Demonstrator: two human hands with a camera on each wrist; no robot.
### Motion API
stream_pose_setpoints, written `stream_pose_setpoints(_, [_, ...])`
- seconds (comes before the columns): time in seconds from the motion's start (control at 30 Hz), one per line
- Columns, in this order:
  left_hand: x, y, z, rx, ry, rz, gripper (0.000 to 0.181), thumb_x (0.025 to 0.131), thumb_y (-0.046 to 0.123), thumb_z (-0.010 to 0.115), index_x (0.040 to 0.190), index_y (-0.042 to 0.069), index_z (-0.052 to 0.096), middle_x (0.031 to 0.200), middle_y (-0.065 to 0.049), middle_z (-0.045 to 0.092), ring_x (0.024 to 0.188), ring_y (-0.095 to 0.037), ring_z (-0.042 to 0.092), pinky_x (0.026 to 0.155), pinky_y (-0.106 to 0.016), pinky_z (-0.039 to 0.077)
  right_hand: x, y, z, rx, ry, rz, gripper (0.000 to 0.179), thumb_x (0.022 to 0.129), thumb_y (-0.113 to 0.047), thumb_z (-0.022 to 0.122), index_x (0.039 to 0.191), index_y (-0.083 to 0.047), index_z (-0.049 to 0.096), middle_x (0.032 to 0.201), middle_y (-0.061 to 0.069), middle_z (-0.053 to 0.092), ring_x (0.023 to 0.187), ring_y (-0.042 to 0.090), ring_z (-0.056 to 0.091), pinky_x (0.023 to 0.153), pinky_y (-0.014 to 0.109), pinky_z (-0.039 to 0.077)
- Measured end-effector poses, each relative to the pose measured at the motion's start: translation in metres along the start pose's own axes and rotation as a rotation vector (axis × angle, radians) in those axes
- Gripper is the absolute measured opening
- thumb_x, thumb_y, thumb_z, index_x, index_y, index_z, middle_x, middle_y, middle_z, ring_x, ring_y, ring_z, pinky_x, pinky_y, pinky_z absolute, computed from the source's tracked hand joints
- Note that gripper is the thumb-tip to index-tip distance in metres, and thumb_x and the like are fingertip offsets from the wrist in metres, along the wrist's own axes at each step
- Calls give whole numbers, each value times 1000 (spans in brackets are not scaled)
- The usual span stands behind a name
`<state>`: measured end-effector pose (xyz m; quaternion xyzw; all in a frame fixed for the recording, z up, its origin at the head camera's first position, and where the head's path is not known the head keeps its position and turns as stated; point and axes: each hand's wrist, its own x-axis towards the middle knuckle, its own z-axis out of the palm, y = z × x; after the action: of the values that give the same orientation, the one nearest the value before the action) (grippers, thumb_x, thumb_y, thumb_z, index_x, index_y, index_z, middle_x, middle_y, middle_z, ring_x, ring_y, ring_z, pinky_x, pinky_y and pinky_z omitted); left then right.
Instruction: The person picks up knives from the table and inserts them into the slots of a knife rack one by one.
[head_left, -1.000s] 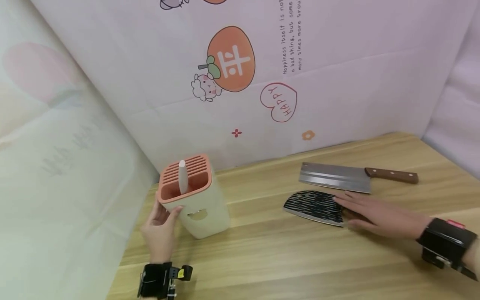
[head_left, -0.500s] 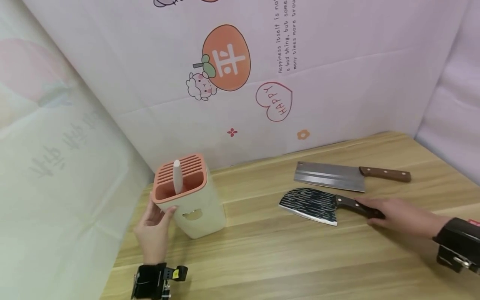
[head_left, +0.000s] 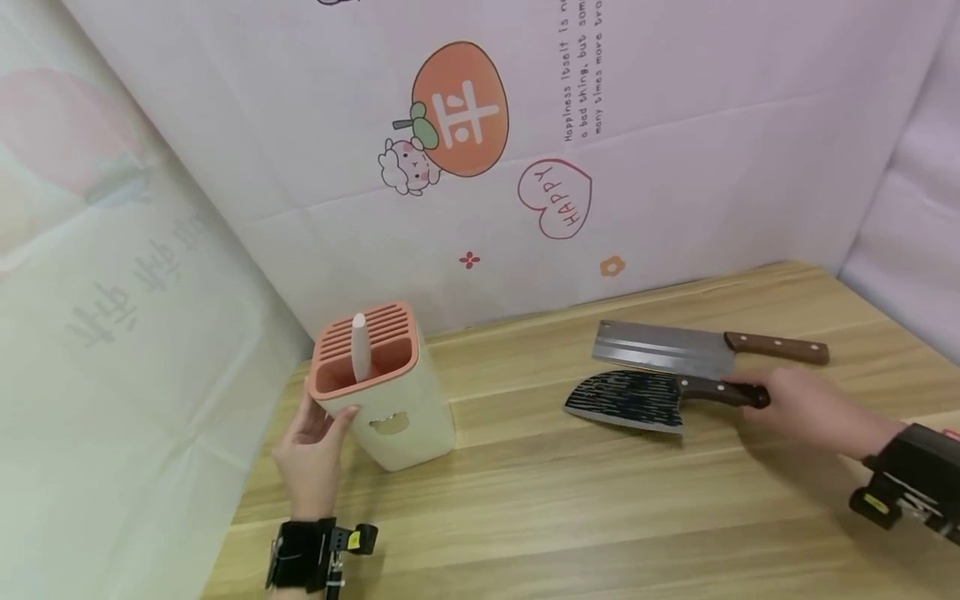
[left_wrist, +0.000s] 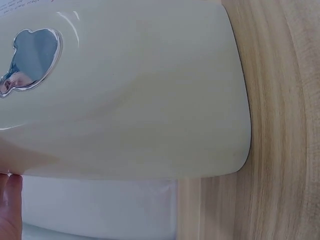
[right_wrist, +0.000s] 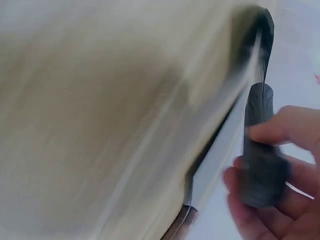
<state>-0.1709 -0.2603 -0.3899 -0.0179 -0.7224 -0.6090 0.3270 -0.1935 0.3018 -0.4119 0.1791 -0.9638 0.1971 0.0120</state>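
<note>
My left hand (head_left: 309,467) grips the near left corner of a cream knife holder (head_left: 420,417) with a coral slotted top, thumb on its front and fingers on its left side. A white handle (head_left: 361,346) sticks up from the holder's open front compartment. At the right, my right hand (head_left: 806,408) holds a kitchen knife (head_left: 624,398) by its dark handle (right_wrist: 262,175). The broad blade has a black ridged face and a pale edge, pointing left, with a shadow under it. Just behind lies a cleaver (head_left: 666,347) with a brown wooden handle.
Everything stands on a wood-grain table (head_left: 525,517). A printed white cloth backdrop (head_left: 690,167) rises along the table's back edge, and more cloth (head_left: 135,375) closes off the left side. The holder is near the back left corner.
The right hand has slid from the blade end back along the handle and now grips it. The knife has risen slightly towards the cleaver. The left hand stays on the holder.
</note>
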Motion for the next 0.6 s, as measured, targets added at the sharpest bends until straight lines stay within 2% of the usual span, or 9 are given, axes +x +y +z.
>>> stream_pose_setpoints(0.07, [0,-1,0,-5,-2,3,65,82,-3,75,138,18,49,141,-10,49,119,-18,55,93,-20,50,1,0,-3,-19,89,-18,43,75,-6,77,115,3,65,95,17,68,63,11,51,50,26,45])
stream_pose_setpoints(0.17, [2,-1,1,-11,-8,11,64,82,-2,75,138,18,50,142,-10,48,122,-18,53,93,-20,50,2,-1,-8,-47,229,-38,40,74,-8,80,111,0,68,99,26,67,68,17,54,53,28,46])
stream_pose_setpoints(0.27, [4,-1,2,-18,-15,18,64,82,-2,76,137,18,51,143,-10,46,123,-19,51,93,-20,50,2,-4,-14,30,276,27,40,78,-14,79,114,-2,67,105,34,63,68,22,54,49,28,44])
stream_pose_setpoints(0.37, [5,-2,2,-16,-18,25,64,82,-2,75,137,18,51,142,-10,47,124,-19,51,94,-20,50,4,-8,-20,145,290,116,40,84,-24,77,119,-8,66,108,33,62,72,24,54,49,27,43])
stream_pose_setpoints(0.43, [5,-2,1,-22,-18,36,64,82,-4,74,137,16,50,142,-11,47,125,-20,50,95,-21,50,8,-12,-22,219,287,171,42,87,-32,75,123,-13,64,110,28,62,76,23,54,51,26,42])
stream_pose_setpoints(0.5, [4,-3,1,-31,-14,37,63,82,-5,74,137,16,51,142,-11,48,125,-19,50,96,-22,50,13,-18,-22,301,309,202,42,88,-37,73,123,-17,62,110,16,64,82,17,56,56,23,44])
stream_pose_setpoints(0.6, [4,-4,1,-23,-11,23,63,82,-4,74,137,16,51,141,-11,49,122,-18,53,94,-21,51,24,-28,-18,454,392,164,38,90,-28,72,123,-13,61,107,-1,63,85,6,57,61,14,48])
